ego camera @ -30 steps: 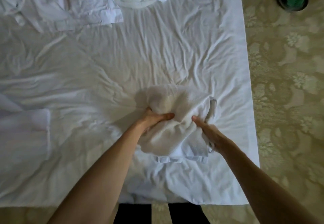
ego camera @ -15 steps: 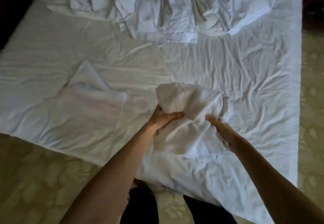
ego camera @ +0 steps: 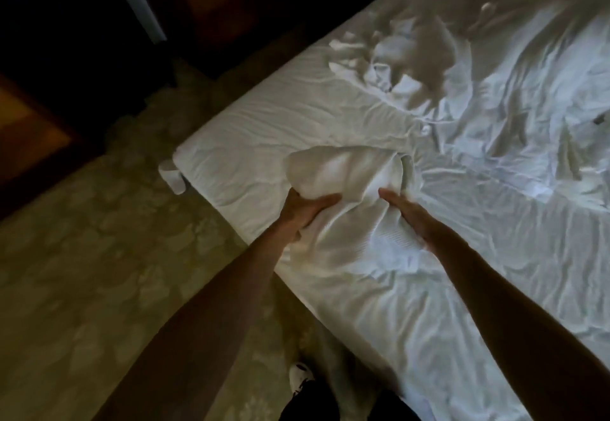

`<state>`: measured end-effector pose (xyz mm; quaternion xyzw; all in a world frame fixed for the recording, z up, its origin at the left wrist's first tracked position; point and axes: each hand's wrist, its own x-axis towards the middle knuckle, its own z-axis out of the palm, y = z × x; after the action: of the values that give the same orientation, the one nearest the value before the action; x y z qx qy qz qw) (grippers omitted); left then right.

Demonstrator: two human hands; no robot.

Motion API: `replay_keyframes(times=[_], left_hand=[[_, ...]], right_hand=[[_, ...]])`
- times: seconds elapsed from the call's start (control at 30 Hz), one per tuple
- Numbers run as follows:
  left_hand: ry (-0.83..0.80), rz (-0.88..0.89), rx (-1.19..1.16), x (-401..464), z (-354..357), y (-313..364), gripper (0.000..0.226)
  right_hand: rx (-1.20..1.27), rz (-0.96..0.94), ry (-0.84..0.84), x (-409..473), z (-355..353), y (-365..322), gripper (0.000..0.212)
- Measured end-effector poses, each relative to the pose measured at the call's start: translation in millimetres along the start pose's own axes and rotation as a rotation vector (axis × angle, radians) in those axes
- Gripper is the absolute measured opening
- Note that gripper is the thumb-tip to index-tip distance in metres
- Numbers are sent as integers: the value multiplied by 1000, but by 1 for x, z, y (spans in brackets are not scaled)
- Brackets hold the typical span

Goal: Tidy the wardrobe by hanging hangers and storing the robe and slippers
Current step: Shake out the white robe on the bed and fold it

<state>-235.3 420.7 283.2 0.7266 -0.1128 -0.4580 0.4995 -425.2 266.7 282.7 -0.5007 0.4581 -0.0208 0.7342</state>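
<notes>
Left hand: your left hand [ego camera: 305, 211] grips the near-left side of the robe [ego camera: 350, 209]; the thumb lies across the top of the cloth, pointing toward your other hand, and the remaining fingers are tucked under the bundle, out of sight.
Right hand: your right hand [ego camera: 411, 214] is on the robe's right side, with its fingers [ego camera: 391, 197] straight and pressed flat along the fabric. Whether any of them curl under the cloth, you cannot tell.
Robe: a bunched white bundle with a ribbed weave, caught between your two hands. Its rounded bulk rises just beyond your fingertips, and its lower edge trails toward your wrists onto the bed.
Bed: the white wrinkled sheet [ego camera: 429, 305] lies under and all around the robe; the mattress corner [ego camera: 185, 163] is off to the left of your left fingers.
Other linen: a crumpled white heap [ego camera: 406, 57] sits well beyond your fingertips, further up the bed, apart from the robe.
Floor: patterned carpet [ego camera: 99, 255] spreads to the left of your left arm, and a white shoe [ego camera: 300, 376] shows below, between your forearms.
</notes>
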Motion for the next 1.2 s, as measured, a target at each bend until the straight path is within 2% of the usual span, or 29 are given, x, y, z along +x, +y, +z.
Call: replay_keyframes(times=[0.1, 0.27, 0.4, 0.53, 0.63, 0.7, 0.93, 1.07, 1.2], left_hand=[[135, 11, -54, 7, -69, 8, 104], [270, -23, -181, 44, -149, 26, 123], [336, -31, -284, 96, -201, 38, 117], [407, -41, -317, 173, -249, 48, 115], [457, -66, -352, 239, -282, 50, 112], [470, -75, -387, 283, -300, 47, 110], [461, -122, -398, 414, -334, 2, 111], [426, -182, -373, 473, -343, -38, 116], [455, -298, -263, 508, -347, -74, 139]], right_hand=[[-65, -15, -68, 27, 66, -42, 68], [-181, 28, -169, 94, 145, -104, 74], [-304, 46, -186, 165, 200, -150, 85], [-412, 30, -195, 250, 251, -193, 71], [-498, 55, -213, 330, 284, -218, 88], [-531, 71, -240, 382, 301, -228, 90], [-673, 123, -224, 533, 333, -223, 116], [-677, 143, -176, 596, 336, -187, 92], [-718, 80, -60, 644, 338, -142, 84]])
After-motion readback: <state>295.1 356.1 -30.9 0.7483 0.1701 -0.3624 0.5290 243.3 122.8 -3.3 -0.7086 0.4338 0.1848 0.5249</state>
